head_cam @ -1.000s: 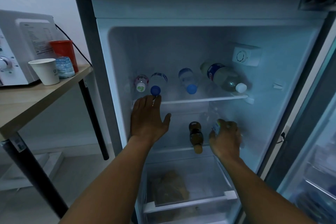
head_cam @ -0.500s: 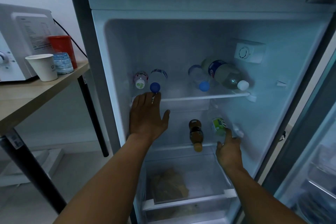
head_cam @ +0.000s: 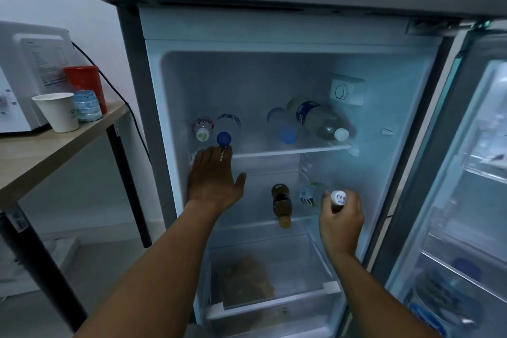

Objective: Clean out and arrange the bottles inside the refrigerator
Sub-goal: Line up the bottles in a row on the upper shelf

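The refrigerator stands open. Its upper shelf (head_cam: pixel 290 151) holds lying bottles: a pink-labelled one (head_cam: pixel 203 130), a blue-capped one (head_cam: pixel 225 136), another blue-capped one (head_cam: pixel 282 129) and a large white-capped one (head_cam: pixel 321 121) leaning over it. On the lower shelf lie a brown bottle (head_cam: pixel 282 204) and a clear green-labelled bottle (head_cam: pixel 308 195). My left hand (head_cam: pixel 214 181) rests flat with fingers spread on the front edge of the upper shelf. My right hand (head_cam: pixel 341 219) is closed around a small white-capped bottle (head_cam: pixel 338 197) at the lower shelf's right side.
A clear crisper drawer (head_cam: pixel 274 304) with a brownish bag sits below. The open door (head_cam: pixel 461 200) with bottle racks stands at the right. To the left, a wooden table (head_cam: pixel 41 153) carries a microwave (head_cam: pixel 24 74), a paper cup (head_cam: pixel 59 111), a red cup and a crushed bottle.
My right hand has closed around the small white-capped bottle and drawn it toward me. The middle blue-capped bottle on the upper shelf has shifted right against the large one. My left hand stays put.
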A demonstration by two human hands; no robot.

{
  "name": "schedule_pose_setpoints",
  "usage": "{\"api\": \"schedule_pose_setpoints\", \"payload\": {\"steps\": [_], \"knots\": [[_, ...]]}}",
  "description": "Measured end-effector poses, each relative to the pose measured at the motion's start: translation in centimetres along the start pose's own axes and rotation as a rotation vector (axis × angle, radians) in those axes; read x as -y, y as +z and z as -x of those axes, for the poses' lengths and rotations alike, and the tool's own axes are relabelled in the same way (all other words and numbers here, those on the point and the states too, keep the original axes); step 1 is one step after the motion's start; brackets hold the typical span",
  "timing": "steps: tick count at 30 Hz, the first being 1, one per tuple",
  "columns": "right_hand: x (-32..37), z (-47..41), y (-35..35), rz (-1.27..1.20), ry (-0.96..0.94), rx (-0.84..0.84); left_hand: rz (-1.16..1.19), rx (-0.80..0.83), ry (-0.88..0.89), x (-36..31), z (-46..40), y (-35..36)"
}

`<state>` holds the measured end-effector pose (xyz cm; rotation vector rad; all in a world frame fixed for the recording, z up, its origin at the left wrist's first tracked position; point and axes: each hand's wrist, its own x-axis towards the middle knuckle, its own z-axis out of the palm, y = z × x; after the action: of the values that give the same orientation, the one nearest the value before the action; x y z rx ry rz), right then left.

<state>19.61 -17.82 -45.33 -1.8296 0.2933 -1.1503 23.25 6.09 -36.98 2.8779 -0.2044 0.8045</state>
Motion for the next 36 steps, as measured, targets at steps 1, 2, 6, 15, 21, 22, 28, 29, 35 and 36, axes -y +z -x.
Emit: {"api": "schedule_pose_setpoints", "payload": {"steps": [1, 2, 6, 15, 21, 22, 28, 29, 35, 36], "knots": [[0.5, -0.3, -0.1, 0.011, -0.036, -0.02, -0.002, 0.01, -0.003, -0.1, 0.1, -0.2], [1.0, -0.6, -0.3, 0.022, -0.067, -0.037, -0.006, 0.022, -0.007, -0.1, 0.1, -0.3], [3.1, -1.4, -0.6, 0.029, -0.132, -0.101, 0.002, 0.064, -0.014, -0.2, 0.2, -0.8], [11.0, -3.7, -2.2, -0.124, -0.27, -0.287, -0.054, 0.145, 0.036, 0.3, 0.4, -1.2], [15.2, -4.6, -2.9, -0.298, -0.333, -0.338, -0.044, 0.182, 0.027, 0.1, 0.4, -1.6], [15.6, -4.6, -2.9, -0.316, -0.339, -0.342, -0.039, 0.189, 0.027, 0.1, 0.3, -1.6], [15.5, -3.7, -1.4, -0.336, -0.327, -0.242, -0.037, 0.197, 0.026, 0.3, 0.5, -1.5], [15.1, -3.4, -1.2, -0.309, -0.34, -0.213, -0.039, 0.197, 0.028, 0.4, 0.5, -1.5], [13.0, -3.2, -0.8, -0.232, -0.322, -0.184, -0.045, 0.163, 0.04, 0.4, 0.6, -1.1], [12.9, -3.4, -0.7, -0.222, -0.324, -0.175, -0.047, 0.15, 0.038, 0.4, 0.7, -0.9]]}}
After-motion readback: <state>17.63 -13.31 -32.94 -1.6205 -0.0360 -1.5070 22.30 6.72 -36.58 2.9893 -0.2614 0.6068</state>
